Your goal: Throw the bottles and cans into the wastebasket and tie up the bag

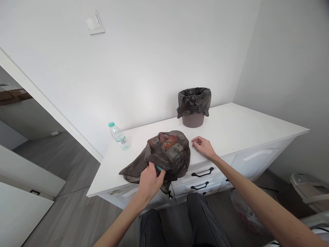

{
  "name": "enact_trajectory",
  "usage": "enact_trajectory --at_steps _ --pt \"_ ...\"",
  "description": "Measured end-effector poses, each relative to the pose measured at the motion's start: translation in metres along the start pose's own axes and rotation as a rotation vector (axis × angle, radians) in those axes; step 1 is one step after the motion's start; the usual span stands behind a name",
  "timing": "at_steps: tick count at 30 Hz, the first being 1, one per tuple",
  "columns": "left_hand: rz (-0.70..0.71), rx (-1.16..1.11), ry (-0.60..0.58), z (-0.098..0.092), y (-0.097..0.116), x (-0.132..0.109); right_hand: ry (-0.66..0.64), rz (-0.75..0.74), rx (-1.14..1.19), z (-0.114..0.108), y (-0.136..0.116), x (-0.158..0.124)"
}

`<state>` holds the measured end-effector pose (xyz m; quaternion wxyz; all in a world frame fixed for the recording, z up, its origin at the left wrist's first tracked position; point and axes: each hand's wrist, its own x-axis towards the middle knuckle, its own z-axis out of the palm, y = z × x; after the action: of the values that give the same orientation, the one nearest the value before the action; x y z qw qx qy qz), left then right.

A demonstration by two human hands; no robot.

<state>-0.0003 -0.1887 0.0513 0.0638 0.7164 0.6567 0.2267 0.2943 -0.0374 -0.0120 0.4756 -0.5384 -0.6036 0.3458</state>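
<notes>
A dark translucent plastic bag point(177, 154) lies bunched on the white cabinet top, with reddish-orange packaging and other items showing through its film. My left hand point(150, 181) is at the bag's near opening. Its thumb and fingers close round a teal cap point(159, 168); whatever is below the cap is hidden in the bag. Just right of the bag, my right hand point(203, 146) rests by the cabinet top with its fingers curled together and nothing visible in them. A clear bottle point(119, 136) with a teal cap stands at the back left.
A brown bin point(193, 120) lined with a dark bag stands against the wall. The white cabinet point(252, 127) has black-handled drawers below its front edge. A light switch point(95, 24) is on the wall. At the lower right is a beige appliance point(308, 188).
</notes>
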Motion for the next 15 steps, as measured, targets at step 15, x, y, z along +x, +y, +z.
enact_trajectory --at_steps 15 --pt "-0.274 -0.586 0.233 -0.081 -0.029 -0.057 -0.009 0.02 -0.013 0.0 -0.003 -0.003"
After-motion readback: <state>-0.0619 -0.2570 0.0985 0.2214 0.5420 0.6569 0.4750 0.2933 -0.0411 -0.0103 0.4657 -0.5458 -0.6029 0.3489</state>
